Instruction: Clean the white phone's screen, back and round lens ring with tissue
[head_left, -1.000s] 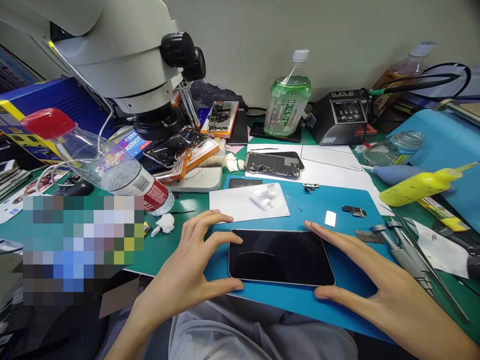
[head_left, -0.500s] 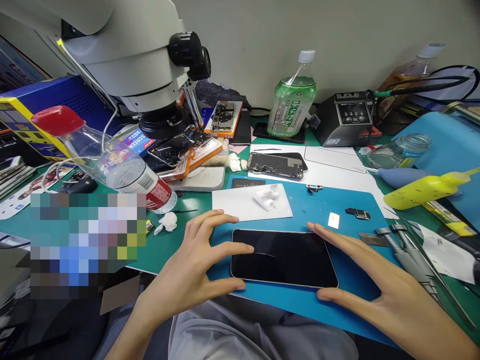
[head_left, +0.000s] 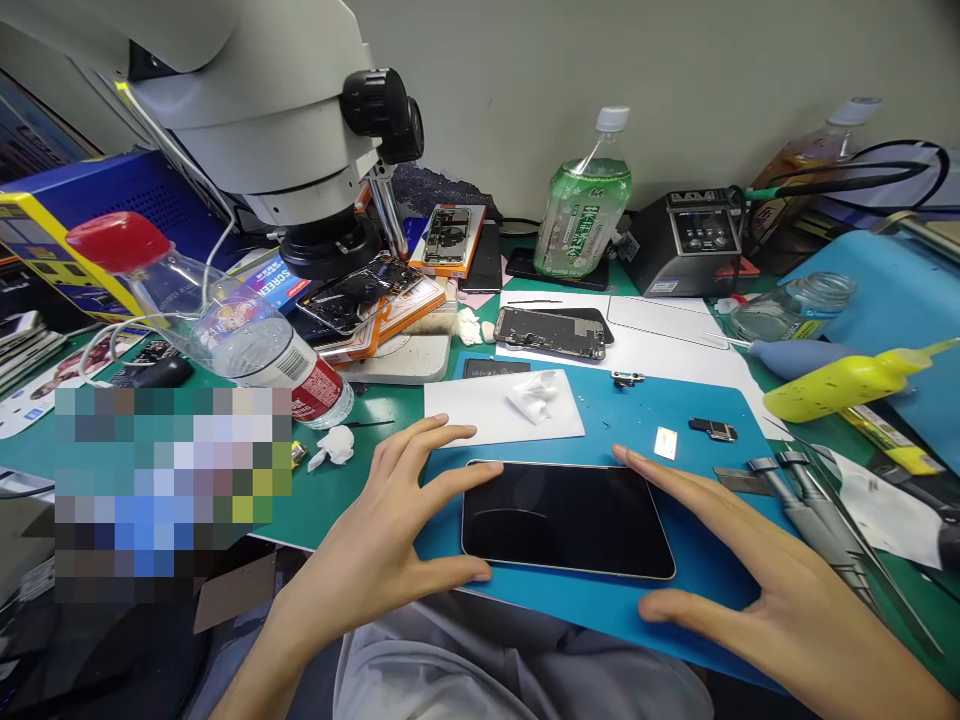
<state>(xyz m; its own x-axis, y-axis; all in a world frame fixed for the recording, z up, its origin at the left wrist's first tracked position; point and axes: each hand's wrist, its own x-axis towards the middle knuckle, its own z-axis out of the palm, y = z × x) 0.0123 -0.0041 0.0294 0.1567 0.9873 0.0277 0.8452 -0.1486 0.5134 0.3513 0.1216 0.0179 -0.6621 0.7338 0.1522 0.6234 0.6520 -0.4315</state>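
A black-screened smartphone (head_left: 570, 525) lies flat on the blue mat (head_left: 551, 603), close to the edge nearest me. My left hand (head_left: 397, 510) straddles its left end, index fingertip at the far long edge and thumb against the near one; the other fingers stretch out beyond. At the opposite end, my right hand (head_left: 757, 545) is open and holds nothing. Its fingertips are by the far right corner, and its thumb is off the near right corner. Behind the phone, a crumpled tissue (head_left: 534, 398) rests on a folded white sheet (head_left: 465, 412).
Small phone parts, including a module (head_left: 713, 430), lie on the mat. An opened phone part (head_left: 551, 332) is farther back. Tweezers (head_left: 877, 560) and a yellow squeeze bottle (head_left: 847, 388) are right. A microscope (head_left: 277, 130) and clear bottle (head_left: 255, 345) stand left.
My left index finger has slid off the screen to the phone's far edge. My right thumb has moved slightly away from the near edge. The phone stays in place.
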